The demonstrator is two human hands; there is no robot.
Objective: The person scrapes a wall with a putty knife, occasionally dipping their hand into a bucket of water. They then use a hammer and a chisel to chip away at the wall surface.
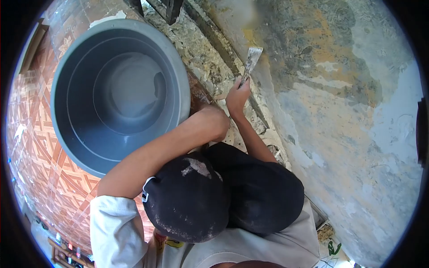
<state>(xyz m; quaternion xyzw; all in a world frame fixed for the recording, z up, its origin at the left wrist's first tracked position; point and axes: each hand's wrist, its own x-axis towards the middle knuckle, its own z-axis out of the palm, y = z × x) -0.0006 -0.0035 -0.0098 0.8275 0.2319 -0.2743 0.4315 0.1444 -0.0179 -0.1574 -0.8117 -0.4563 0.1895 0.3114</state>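
My right hand [237, 98] is closed around the handle of a scraper [253, 57], its flat, stained blade pointing up toward the wall. The blade lies by the foot of the patchy wall [321, 116], where paint and plaster have come off. My left forearm reaches across my knees, and my left hand [216, 123] is bent down at the wrist beside the tub. Its fingers are hidden from view. A large grey plastic tub [182, 85] stands to the left of my hands, with a little whitish matter or wetness on its bottom.
Broken, crumbly plaster [203, 56] runs in a strip between tub and wall. Patterned orange tiles [44, 156] cover the floor at left. Dark legs of some furniture [173, 10] stand at the top. My black-clad knees [187, 201] are close below my arms. A small green plant [333, 248] shows at lower right.
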